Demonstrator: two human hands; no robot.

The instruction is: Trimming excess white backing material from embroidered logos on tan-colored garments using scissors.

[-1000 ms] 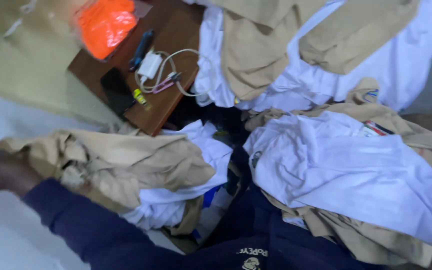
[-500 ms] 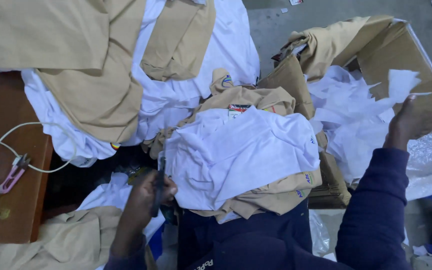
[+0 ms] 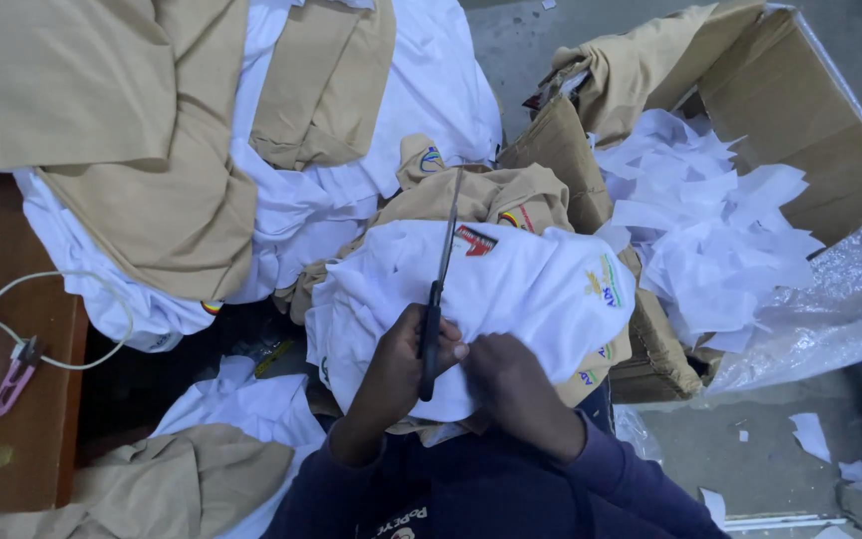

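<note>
Left hand wrapped around dark-handled scissors, blades closed and pointing away over a white shirt bundled atop the tan garments on the lap. Right hand curled, pinching that shirt's near edge. Scrap-filled cardboard box just right.

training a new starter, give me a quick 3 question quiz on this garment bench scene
1. True or false: the left hand holds the scissors.
2. What fills the cardboard box? A) white fabric scraps B) buttons C) thread cones
3. On which garment does the right hand rest?

Key: 1 true. 2 A, the white fabric scraps. 3 the white shirt on the lap pile.
</note>
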